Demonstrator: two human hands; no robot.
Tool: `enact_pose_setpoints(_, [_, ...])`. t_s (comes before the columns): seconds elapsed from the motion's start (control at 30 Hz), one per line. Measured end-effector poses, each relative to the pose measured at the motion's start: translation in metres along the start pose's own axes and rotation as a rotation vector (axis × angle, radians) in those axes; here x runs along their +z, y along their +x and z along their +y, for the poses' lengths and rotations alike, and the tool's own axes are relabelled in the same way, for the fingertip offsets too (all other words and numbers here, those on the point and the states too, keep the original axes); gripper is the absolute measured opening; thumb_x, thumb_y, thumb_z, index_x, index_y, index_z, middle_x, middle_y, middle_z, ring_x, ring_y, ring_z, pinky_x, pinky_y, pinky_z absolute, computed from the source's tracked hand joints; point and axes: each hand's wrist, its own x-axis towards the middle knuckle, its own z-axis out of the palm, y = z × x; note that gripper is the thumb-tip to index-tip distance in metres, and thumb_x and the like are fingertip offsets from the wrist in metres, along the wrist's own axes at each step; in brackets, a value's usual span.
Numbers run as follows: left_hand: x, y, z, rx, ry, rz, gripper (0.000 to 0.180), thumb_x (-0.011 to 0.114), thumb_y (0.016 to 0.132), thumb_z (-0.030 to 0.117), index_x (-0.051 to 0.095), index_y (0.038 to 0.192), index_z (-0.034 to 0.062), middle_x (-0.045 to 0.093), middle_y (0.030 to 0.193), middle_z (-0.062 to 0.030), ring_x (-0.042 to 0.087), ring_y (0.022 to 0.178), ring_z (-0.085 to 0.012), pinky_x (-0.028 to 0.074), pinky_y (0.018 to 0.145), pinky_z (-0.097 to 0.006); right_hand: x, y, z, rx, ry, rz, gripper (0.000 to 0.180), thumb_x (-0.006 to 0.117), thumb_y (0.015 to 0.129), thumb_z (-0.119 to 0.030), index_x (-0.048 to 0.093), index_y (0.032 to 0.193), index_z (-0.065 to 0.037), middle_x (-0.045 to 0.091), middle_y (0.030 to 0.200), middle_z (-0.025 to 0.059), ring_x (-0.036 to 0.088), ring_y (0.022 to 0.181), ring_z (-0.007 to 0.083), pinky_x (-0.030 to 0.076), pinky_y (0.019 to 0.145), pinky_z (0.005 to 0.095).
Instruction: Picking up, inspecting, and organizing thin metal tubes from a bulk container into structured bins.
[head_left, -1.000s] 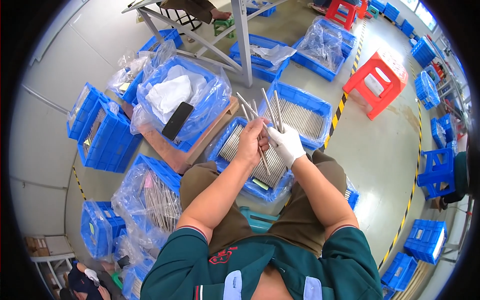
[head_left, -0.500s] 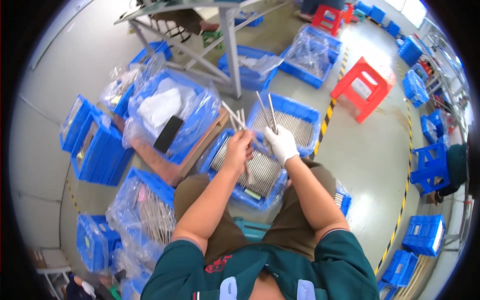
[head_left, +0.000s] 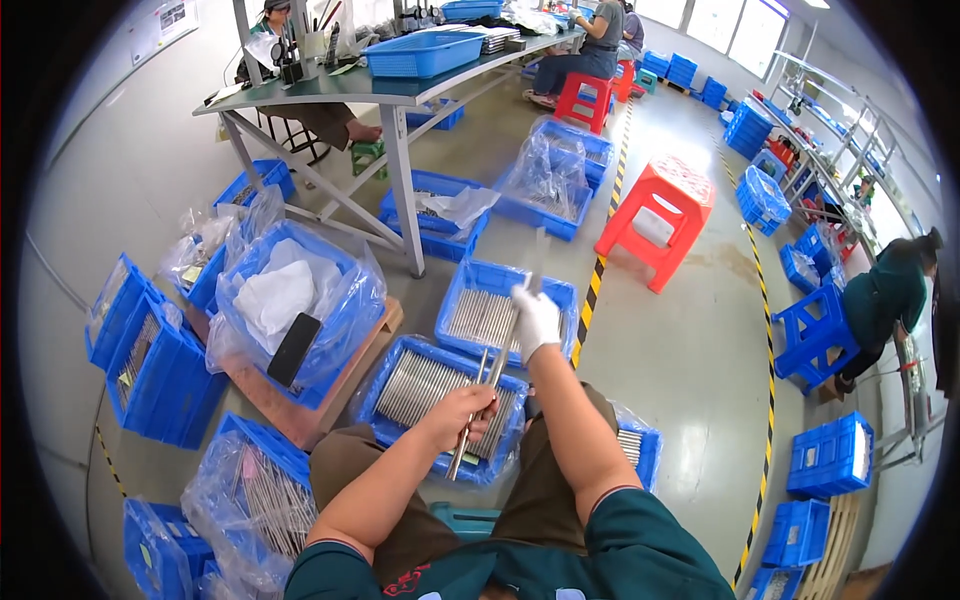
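My bare left hand (head_left: 466,414) is closed around a few thin metal rods (head_left: 458,458), which slant up and away over the near bin. My right hand (head_left: 537,322), in a white glove, grips a metal rod (head_left: 540,258) whose upper end is smeared by motion. Below my hands, a blue plastic-lined bin (head_left: 362,403) holds rows of metal rods (head_left: 412,388). Just beyond it, another blue bin (head_left: 573,300) contains more rods (head_left: 478,316) laid side by side, partly hidden behind my right hand.
A black phone (head_left: 294,349) rests on a bag-lined bin (head_left: 345,335) to the left. Bagged rods (head_left: 275,503) lie nearer. A red stool (head_left: 665,215) stands ahead right, a green-topped table (head_left: 330,90) ahead left. Another person (head_left: 885,298) bends at the right.
The view has tilted up, bringing the tabletop and other people into sight. My hands have drawn apart, the right now farther forward; the rods in my left hand point differently.
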Motion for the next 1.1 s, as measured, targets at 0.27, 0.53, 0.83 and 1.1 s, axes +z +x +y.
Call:
enact_pose_setpoints(0.27, [-0.041,0.000,0.021,0.258,-0.144,-0.017,0.031,0.046,0.095,0.034,0.056,0.086,0.0058,0.061,0.097,-0.0109,0.064,0.087,-0.0266,0.053,0.076,-0.040,-0.001,-0.040,-0.021,0.378,0.017,-0.361,0.026,0.063,0.084,-0.032,0.053,0.072,-0.011,0.043,0.053,-0.0031,0.036,0.038,0.0076,0.026,0.035,0.0246])
enact_pose_setpoints(0.53, [-0.038,0.002,0.017,0.275,-0.238,-0.113,0.032,0.057,0.088,0.036,0.057,0.085,0.0047,0.051,0.075,-0.0017,0.044,0.059,-0.0117,0.040,0.057,-0.027,0.028,-0.062,-0.010,-0.151,-0.873,-0.544,0.039,0.057,0.081,-0.044,0.066,0.077,-0.006,0.063,0.065,0.0113,0.064,0.063,0.0238,0.048,0.062,0.0338])
enact_pose_setpoints(0.83, [-0.055,0.003,0.041,0.529,-0.293,0.299,0.028,0.061,0.087,0.033,0.058,0.087,0.0053,0.049,0.066,0.0005,0.048,0.056,-0.0110,0.041,0.050,-0.027,0.016,-0.056,0.002,0.012,-0.613,-0.496,0.037,0.052,0.089,-0.036,0.061,0.084,0.000,0.055,0.057,0.0056,0.052,0.051,0.0122,0.040,0.051,0.0270])
enact_pose_setpoints(1.1, [-0.073,0.005,0.042,0.647,-0.499,0.352,0.038,0.063,0.084,0.041,0.058,0.096,0.0047,0.046,0.066,0.0001,0.043,0.054,-0.0109,0.037,0.050,-0.027,0.016,-0.078,0.007,0.189,-0.495,-0.687,0.030,0.052,0.086,-0.026,0.062,0.081,0.001,0.056,0.057,0.0043,0.053,0.052,0.0115,0.042,0.053,0.0251])
